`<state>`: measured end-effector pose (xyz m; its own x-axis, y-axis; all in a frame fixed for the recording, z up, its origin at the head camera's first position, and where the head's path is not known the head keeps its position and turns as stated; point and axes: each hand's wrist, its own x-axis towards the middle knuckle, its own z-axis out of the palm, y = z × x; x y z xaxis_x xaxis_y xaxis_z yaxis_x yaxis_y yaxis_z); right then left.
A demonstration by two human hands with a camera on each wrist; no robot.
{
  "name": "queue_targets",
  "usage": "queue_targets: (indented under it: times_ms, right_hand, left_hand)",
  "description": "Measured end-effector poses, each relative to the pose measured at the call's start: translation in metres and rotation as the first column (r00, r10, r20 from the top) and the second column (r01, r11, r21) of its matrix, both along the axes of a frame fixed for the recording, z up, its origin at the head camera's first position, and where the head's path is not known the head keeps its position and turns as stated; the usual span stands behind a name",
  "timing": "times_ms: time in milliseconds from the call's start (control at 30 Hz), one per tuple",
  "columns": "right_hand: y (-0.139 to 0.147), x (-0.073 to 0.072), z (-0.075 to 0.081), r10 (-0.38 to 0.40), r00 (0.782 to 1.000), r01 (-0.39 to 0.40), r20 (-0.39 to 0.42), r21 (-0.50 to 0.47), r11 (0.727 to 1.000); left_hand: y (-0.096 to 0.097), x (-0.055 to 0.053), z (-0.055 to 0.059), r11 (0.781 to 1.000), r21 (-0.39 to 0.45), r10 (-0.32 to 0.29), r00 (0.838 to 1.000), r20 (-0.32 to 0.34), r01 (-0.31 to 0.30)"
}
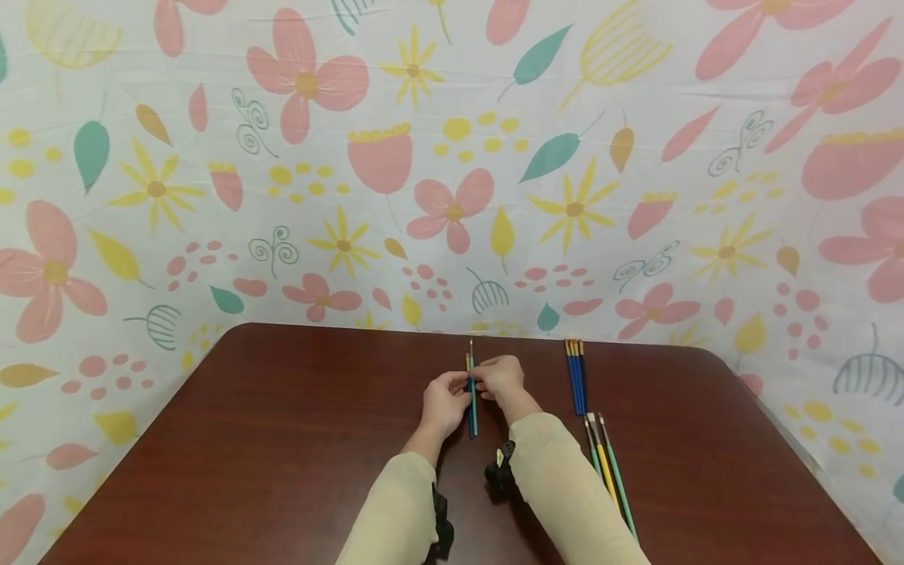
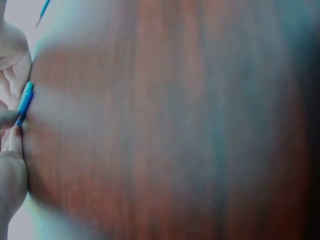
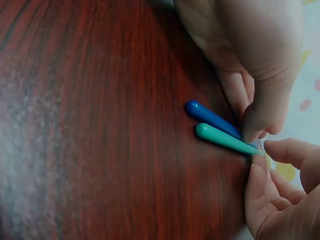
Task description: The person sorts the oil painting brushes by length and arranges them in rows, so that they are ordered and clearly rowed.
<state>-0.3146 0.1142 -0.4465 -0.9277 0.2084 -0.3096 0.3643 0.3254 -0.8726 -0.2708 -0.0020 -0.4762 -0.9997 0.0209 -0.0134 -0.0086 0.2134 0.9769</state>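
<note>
My left hand (image 1: 445, 406) and right hand (image 1: 500, 380) meet near the table's far middle. Between them lie two paintbrushes side by side, bristle ends pointing away. The left hand pinches the blue paintbrush (image 3: 212, 117), which is on the left. On its right is the green paintbrush (image 3: 225, 138), held near its upper part by the right thumb and fingertips. Both rounded handle ends point toward me, low over the wood. In the left wrist view the hands show only at the left edge, and the fingers partly cover the brushes.
Several blue paintbrushes (image 1: 575, 380) lie together at the far right of the brown table (image 1: 282, 439). Nearer me are two green brushes and a yellow paintbrush (image 1: 606, 471), partly behind the right sleeve. A flower-patterned cloth (image 1: 452, 157) hangs behind the table.
</note>
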Motion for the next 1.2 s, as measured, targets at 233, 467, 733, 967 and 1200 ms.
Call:
queue_targets:
  times_ms: [233,467,733,967,1200]
  right_hand:
    - [-0.005,-0.001,-0.001,-0.008,1.0,0.008,0.007,0.061,0.998]
    - [-0.006,0.0,-0.001,-0.005,1.0,0.005,0.004,0.109,0.994]
    - [-0.007,-0.001,0.002,-0.011,1.0,0.01,0.001,0.143,0.99]
    - [-0.005,0.0,0.01,-0.028,1.0,0.027,0.003,0.081,0.996]
    - [0.005,0.003,0.01,-0.034,0.999,0.034,-0.008,-0.037,0.999]
  left_hand:
    - [-0.002,0.001,0.0,1.0,0.0,-0.001,1.0,0.011,0.001]
    - [-0.001,0.001,0.0,1.0,0.003,0.01,1.0,0.004,-0.01]
    - [-0.001,-0.002,-0.001,1.0,-0.003,0.015,1.0,-0.01,-0.015]
    - [0.0,-0.003,0.0,1.0,0.01,0.016,1.0,-0.019,-0.016]
    - [-0.002,-0.002,0.003,1.0,0.003,0.009,1.0,-0.027,-0.009]
